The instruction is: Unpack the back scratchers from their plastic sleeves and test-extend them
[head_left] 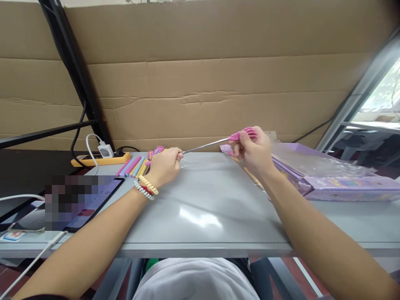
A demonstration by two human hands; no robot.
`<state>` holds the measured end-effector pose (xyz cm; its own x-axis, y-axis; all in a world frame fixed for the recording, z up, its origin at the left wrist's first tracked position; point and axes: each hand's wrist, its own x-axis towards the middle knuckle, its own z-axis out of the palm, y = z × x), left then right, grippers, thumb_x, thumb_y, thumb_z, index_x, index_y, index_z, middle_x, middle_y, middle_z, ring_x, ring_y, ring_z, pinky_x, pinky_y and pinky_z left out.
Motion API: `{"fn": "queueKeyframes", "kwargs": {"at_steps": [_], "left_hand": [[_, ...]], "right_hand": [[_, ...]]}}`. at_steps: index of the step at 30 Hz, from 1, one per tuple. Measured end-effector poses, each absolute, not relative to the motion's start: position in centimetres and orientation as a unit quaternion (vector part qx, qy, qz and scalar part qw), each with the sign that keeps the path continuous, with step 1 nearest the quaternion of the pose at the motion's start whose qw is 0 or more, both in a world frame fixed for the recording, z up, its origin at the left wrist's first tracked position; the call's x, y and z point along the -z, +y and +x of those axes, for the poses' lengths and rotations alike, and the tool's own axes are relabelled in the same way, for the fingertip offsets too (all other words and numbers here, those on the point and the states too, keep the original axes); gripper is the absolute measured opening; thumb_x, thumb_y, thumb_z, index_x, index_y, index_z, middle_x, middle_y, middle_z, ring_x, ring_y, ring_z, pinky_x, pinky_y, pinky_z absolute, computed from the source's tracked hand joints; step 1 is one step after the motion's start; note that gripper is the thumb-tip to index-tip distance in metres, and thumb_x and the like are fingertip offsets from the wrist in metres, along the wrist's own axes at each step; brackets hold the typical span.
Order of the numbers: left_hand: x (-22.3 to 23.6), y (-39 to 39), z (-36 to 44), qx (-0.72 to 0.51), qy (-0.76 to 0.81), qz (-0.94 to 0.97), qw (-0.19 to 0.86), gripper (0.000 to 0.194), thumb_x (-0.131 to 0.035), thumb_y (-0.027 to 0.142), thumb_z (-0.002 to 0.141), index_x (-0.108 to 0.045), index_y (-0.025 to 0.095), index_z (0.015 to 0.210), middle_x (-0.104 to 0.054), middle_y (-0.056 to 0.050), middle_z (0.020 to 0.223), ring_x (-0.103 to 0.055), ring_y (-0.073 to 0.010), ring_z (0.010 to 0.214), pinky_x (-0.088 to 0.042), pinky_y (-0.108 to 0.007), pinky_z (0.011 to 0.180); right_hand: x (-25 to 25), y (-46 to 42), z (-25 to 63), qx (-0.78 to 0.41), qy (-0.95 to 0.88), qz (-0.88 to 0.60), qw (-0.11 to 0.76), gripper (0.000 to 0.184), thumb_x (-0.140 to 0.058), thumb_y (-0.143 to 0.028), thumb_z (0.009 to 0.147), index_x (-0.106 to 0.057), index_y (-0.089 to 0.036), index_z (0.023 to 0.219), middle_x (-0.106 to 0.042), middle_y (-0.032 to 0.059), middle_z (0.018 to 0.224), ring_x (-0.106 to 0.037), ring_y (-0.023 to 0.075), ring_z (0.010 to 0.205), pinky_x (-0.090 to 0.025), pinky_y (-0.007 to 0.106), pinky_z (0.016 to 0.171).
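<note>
My left hand is closed in a pinch on the near end of a thin metal telescopic rod. The rod runs up to the right to a pink hand-shaped head, like a back scratcher. My right hand is closed around the rod just below that pink head. Both hands hover a little above the grey table. Behind my left hand lie several pastel sticks in pink, blue and yellow, with another pink and purple claw head beside them.
A purple flat box with clear plastic wrap lies at the right. A phone sits at the left. A yellow power strip with a white charger stands at the back left. Cardboard walls the far side.
</note>
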<state>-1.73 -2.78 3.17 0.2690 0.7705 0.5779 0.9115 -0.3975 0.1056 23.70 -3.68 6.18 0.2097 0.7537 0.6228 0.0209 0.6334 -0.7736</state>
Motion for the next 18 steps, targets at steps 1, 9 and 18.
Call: {"fn": "queueKeyframes", "kwargs": {"at_steps": [1, 9, 18], "left_hand": [[-3.2, -3.0, -1.7, 0.281, -0.539, -0.784, 0.128, 0.028, -0.035, 0.022, 0.090, -0.064, 0.020, 0.092, -0.071, -0.004, 0.089, -0.065, -0.0212, 0.086, -0.039, -0.031, 0.065], [-3.4, -4.4, -0.3, 0.268, -0.463, -0.819, 0.206, 0.026, -0.038, 0.025, 0.091, -0.062, 0.019, 0.084, -0.070, -0.005, 0.081, -0.064, -0.0195, 0.073, -0.033, -0.030, 0.054], [-3.0, -3.5, -0.9, 0.283, -0.407, -0.838, 0.229, 0.027, -0.036, 0.025, 0.094, -0.060, 0.019, 0.084, -0.067, -0.004, 0.077, -0.062, -0.0192, 0.073, -0.036, -0.031, 0.057]], "right_hand": [[-5.7, -3.8, 23.0, -0.264, -0.593, -0.336, 0.682, 0.032, -0.064, -0.045, 0.081, -0.044, -0.020, 0.079, -0.066, 0.0008, 0.066, -0.045, 0.0080, 0.036, -0.032, 0.023, 0.037], [-2.5, -4.6, 19.4, -0.306, -0.727, -0.364, 0.496, 0.041, -0.054, -0.057, 0.084, -0.060, -0.016, 0.085, -0.064, 0.0029, 0.059, -0.054, 0.0111, 0.044, -0.040, 0.024, 0.045], [-1.7, -4.4, 19.1, -0.341, -0.730, -0.359, 0.470, 0.040, -0.053, -0.054, 0.086, -0.062, -0.016, 0.094, -0.063, 0.0023, 0.064, -0.053, 0.0097, 0.046, -0.036, 0.022, 0.042]]}}
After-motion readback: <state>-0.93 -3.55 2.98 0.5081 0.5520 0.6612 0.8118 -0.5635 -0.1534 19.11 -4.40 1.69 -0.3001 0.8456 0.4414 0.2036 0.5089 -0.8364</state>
